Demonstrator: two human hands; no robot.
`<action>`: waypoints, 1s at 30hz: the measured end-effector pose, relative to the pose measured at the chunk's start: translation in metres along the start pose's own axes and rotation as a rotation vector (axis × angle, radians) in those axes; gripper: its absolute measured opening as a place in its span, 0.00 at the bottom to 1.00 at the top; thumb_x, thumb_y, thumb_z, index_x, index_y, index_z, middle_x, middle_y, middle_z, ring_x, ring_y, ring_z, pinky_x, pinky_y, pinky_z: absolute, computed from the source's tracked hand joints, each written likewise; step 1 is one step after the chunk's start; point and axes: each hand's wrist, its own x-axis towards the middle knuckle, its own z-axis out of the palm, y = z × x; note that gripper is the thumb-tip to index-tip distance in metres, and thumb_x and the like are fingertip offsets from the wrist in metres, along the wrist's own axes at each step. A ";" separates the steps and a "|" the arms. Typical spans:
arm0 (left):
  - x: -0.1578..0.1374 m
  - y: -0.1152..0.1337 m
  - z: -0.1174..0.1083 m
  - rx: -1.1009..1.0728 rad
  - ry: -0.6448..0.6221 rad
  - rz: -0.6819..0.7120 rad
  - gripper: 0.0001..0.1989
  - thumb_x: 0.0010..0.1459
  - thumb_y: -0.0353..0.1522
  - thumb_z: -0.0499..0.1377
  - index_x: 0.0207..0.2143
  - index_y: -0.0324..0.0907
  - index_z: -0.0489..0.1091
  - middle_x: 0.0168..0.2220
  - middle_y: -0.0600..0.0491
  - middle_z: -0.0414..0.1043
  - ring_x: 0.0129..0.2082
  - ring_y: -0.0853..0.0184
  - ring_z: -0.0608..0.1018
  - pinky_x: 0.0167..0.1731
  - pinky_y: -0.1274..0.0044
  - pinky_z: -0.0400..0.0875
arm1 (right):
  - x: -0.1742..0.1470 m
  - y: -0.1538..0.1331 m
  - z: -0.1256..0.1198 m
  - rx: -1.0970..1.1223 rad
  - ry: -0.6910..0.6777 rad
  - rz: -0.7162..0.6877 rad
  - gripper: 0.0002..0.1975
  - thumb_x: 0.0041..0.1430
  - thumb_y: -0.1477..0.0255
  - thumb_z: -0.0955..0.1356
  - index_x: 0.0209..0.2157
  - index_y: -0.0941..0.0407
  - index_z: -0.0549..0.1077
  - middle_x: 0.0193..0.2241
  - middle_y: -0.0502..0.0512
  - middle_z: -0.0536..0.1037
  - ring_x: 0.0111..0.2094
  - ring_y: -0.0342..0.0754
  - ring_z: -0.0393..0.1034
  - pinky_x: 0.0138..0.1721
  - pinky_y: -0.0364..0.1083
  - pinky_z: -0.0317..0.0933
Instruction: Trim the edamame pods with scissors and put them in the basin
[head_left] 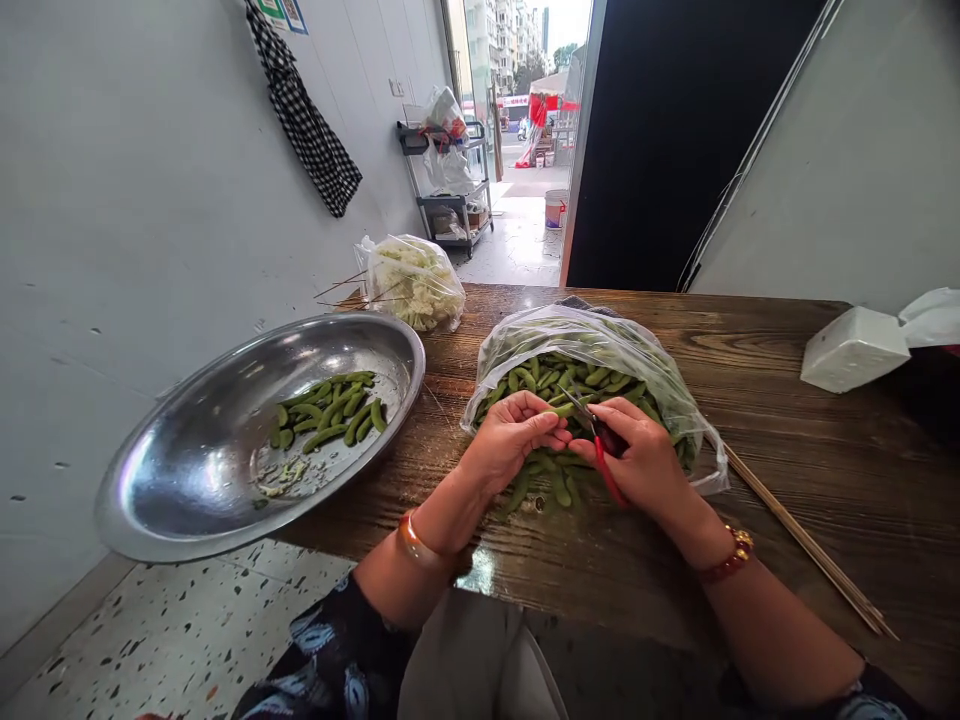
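My left hand (517,432) pinches a green edamame pod (564,410) between thumb and fingers. Wrapped round red-handled scissors (609,468) is my right hand (636,450), with the blades pointing up and left beside that pod. Behind both hands, a clear plastic bag (645,345) lies with its mouth toward me, full of edamame pods (551,372). Some pods have spilled onto the wooden table (450,450) below my hands. To the left, a large steel basin (180,480) holds a smaller heap of pods (334,408) and some small trimmed bits.
A bag of cauliflower (416,285) with thin sticks stands behind the basin. Bamboo skewers (806,540) lie at the right, and a white tissue pack (855,348) sits near the right end. A wall borders the left side; a cart (450,190) stands near the doorway.
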 end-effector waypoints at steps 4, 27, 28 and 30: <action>0.001 0.001 -0.001 0.033 0.021 0.016 0.15 0.45 0.33 0.70 0.29 0.35 0.67 0.25 0.51 0.76 0.23 0.71 0.79 0.25 0.82 0.73 | 0.000 -0.001 -0.001 -0.011 -0.018 -0.011 0.18 0.57 0.61 0.70 0.46 0.55 0.73 0.36 0.57 0.75 0.35 0.50 0.72 0.38 0.49 0.70; -0.001 0.027 -0.017 0.437 0.004 0.073 0.08 0.52 0.35 0.61 0.30 0.39 0.68 0.19 0.61 0.57 0.16 0.78 0.58 0.18 0.82 0.54 | 0.002 0.003 -0.011 -0.049 0.014 0.076 0.16 0.57 0.62 0.70 0.45 0.54 0.75 0.38 0.57 0.78 0.38 0.53 0.74 0.41 0.52 0.69; -0.003 0.030 -0.017 0.576 -0.054 0.086 0.08 0.52 0.35 0.61 0.30 0.38 0.70 0.20 0.60 0.58 0.18 0.77 0.59 0.19 0.81 0.54 | 0.002 0.004 -0.011 -0.054 0.020 0.083 0.16 0.57 0.62 0.70 0.45 0.54 0.75 0.38 0.57 0.78 0.37 0.53 0.74 0.40 0.52 0.69; -0.007 0.035 -0.017 0.828 -0.202 0.115 0.08 0.50 0.32 0.62 0.33 0.37 0.73 0.25 0.57 0.62 0.23 0.75 0.63 0.23 0.80 0.57 | 0.003 0.003 -0.012 -0.062 0.025 0.091 0.16 0.57 0.62 0.70 0.45 0.55 0.75 0.37 0.57 0.78 0.37 0.52 0.74 0.39 0.52 0.68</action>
